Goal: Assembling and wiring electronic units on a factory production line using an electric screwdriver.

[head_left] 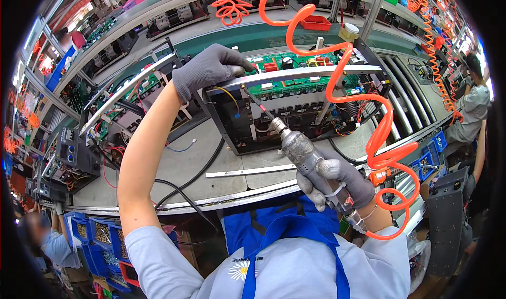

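My left hand (pixel 210 69), in a grey glove, is closed over the top left corner of a black open-sided machine housing (pixel 232 133), at the end of its light metal bar (pixel 311 74). My gloved right hand (pixel 345 177) is wrapped round a grey air screwdriver (pixel 301 148). Its long bit (pixel 258 103) slants up and left, with the tip at the front of the bar near my left hand. Whether a screw sits at the tip is too small to tell. Inside the housing, a green circuit board (pixel 271 89) lies above dark parts and wires.
An orange coiled air hose (pixel 387 125) loops from above to the tool. A loose metal strip (pixel 247 171) and black cable (pixel 182 188) lie on the bench. Another open unit (pixel 150 83) stands left. Rollers (pixel 403 101) run right. Blue screw bins (pixel 100 233) sit lower left; co-workers flank both sides.
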Tool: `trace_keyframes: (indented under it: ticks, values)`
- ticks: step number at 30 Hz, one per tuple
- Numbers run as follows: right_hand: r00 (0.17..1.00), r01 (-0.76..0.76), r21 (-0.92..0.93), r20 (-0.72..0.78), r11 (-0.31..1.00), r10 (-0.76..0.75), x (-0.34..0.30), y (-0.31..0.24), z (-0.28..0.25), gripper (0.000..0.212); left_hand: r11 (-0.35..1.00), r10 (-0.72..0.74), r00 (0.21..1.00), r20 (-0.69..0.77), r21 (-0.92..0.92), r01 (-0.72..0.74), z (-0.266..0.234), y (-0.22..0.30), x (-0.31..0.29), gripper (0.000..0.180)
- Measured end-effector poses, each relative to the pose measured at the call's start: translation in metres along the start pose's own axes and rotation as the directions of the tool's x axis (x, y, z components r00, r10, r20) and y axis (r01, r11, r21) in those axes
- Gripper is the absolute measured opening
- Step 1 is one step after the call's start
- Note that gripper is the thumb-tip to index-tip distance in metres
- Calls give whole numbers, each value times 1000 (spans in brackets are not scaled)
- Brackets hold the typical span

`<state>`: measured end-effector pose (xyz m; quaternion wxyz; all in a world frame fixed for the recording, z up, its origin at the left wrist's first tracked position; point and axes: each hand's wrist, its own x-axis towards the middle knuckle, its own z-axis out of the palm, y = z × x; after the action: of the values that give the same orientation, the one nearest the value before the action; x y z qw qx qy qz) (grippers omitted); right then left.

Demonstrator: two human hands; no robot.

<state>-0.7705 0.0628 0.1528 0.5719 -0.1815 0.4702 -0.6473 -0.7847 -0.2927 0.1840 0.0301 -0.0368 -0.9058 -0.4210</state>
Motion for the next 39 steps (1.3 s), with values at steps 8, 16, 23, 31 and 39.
trace_keyframes:
  ticks: [8, 16, 23, 31, 39]
  values:
    - [999, 32, 27, 16, 999, -32, 8, 16, 4, 52, 992, -15, 983, 182, 122, -8, -11, -4, 4, 24]
    - [972, 81, 489, 154, 868, -178, 24, 64, 22, 66, 993, 50, 989, 139, 95, -63, -11, -14, 2, 21]
    - [992, 69, -6, -107, 998, -70, 22, 43, 52, 42, 993, 42, 988, 149, 106, -58, -15, -17, -1, 29]
    - [913, -7, 735, 282, 678, -296, 42, 75, 56, 76, 997, 49, 980, 195, 49, -60, -20, -12, -8, 34]
    - [930, 32, 708, 238, 705, -281, 44, 72, 57, 72, 994, 67, 975, 212, 66, -83, -19, -17, -4, 37]
